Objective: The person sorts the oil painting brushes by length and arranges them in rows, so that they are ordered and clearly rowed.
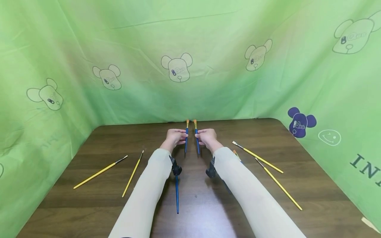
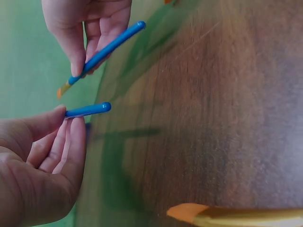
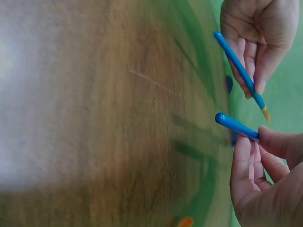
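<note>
Hands near each other, not touching. Left hand (image 1: 176, 137) pinches one blue brush (image 1: 186, 140), right hand (image 1: 207, 137) pinches a second blue brush (image 1: 197, 142); both brushes near the table's (image 1: 193, 221) far edge, narrow gap between. Yellow brushes (image 1: 100, 172), two per side, only in head view. Wrist views add rounded handle ends, thumbs on handles. Green cloth (image 1: 143, 99) bounds the far edge; wood shows between forearms, loose blue brush (image 1: 177, 196) beside the left.

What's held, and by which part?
The left hand holds one blue brush, the right hand another blue brush, each pinched by its handle near the ferrule.
</note>
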A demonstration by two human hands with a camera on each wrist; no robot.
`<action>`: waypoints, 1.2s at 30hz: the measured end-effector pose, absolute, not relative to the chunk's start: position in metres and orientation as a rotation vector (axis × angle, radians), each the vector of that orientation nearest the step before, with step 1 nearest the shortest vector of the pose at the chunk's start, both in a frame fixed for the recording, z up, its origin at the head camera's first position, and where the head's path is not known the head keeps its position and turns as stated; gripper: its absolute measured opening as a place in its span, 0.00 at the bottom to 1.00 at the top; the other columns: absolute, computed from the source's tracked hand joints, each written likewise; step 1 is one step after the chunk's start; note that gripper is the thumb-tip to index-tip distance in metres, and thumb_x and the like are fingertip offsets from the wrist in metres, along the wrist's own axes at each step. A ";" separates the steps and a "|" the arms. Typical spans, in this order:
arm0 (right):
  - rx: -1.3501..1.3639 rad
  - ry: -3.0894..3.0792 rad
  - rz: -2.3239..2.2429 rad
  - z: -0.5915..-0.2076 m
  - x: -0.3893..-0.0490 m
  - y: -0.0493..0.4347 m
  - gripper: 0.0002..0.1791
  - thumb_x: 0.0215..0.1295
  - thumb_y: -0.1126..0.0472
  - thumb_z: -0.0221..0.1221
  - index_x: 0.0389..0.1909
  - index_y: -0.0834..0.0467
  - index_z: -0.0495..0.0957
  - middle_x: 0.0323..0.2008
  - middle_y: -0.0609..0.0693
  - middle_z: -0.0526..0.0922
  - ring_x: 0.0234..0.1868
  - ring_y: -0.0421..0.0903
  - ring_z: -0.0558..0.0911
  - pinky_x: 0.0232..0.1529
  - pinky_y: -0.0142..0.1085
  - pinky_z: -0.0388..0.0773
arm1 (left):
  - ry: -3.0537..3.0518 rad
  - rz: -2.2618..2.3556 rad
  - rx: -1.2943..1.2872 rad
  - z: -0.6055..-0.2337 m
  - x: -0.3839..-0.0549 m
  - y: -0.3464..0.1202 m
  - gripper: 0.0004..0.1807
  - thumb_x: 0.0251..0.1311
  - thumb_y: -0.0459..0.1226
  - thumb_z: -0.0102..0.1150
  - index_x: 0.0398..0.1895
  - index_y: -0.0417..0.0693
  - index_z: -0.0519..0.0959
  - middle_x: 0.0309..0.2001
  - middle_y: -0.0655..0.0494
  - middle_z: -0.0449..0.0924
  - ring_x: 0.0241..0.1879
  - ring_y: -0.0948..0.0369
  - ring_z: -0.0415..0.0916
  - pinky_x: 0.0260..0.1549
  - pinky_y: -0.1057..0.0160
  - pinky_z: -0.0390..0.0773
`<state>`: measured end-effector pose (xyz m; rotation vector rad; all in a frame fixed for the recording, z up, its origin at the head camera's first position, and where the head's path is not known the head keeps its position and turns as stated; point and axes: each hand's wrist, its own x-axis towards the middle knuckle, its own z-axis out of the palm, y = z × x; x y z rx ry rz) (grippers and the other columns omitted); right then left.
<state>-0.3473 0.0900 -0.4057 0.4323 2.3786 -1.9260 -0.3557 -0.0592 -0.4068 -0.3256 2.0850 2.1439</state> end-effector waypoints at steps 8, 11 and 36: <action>0.448 2.373 -1.908 -0.404 -0.357 0.091 0.15 0.60 0.71 0.64 0.49 0.66 0.81 0.41 0.60 0.84 0.31 0.44 0.80 0.30 0.32 0.84 | 2.159 2.126 -0.373 -0.408 -0.364 -0.056 0.12 0.56 0.22 0.63 0.44 0.31 0.82 0.36 0.42 0.85 0.26 0.62 0.77 0.28 0.66 0.84; 0.451 2.361 -1.903 -0.406 -0.361 0.091 0.15 0.61 0.71 0.64 0.49 0.66 0.81 0.39 0.59 0.84 0.32 0.44 0.80 0.29 0.32 0.83 | 2.163 2.128 -0.371 -0.411 -0.365 -0.055 0.12 0.56 0.22 0.63 0.45 0.31 0.82 0.37 0.42 0.85 0.26 0.62 0.77 0.28 0.66 0.84; 0.530 2.458 -1.756 -0.424 -0.364 0.088 0.13 0.61 0.68 0.65 0.47 0.63 0.83 0.47 0.58 0.82 0.36 0.45 0.81 0.30 0.30 0.83 | 2.292 1.909 -0.573 -0.423 -0.372 -0.045 0.11 0.52 0.22 0.66 0.40 0.36 0.84 0.30 0.46 0.84 0.23 0.61 0.75 0.18 0.66 0.81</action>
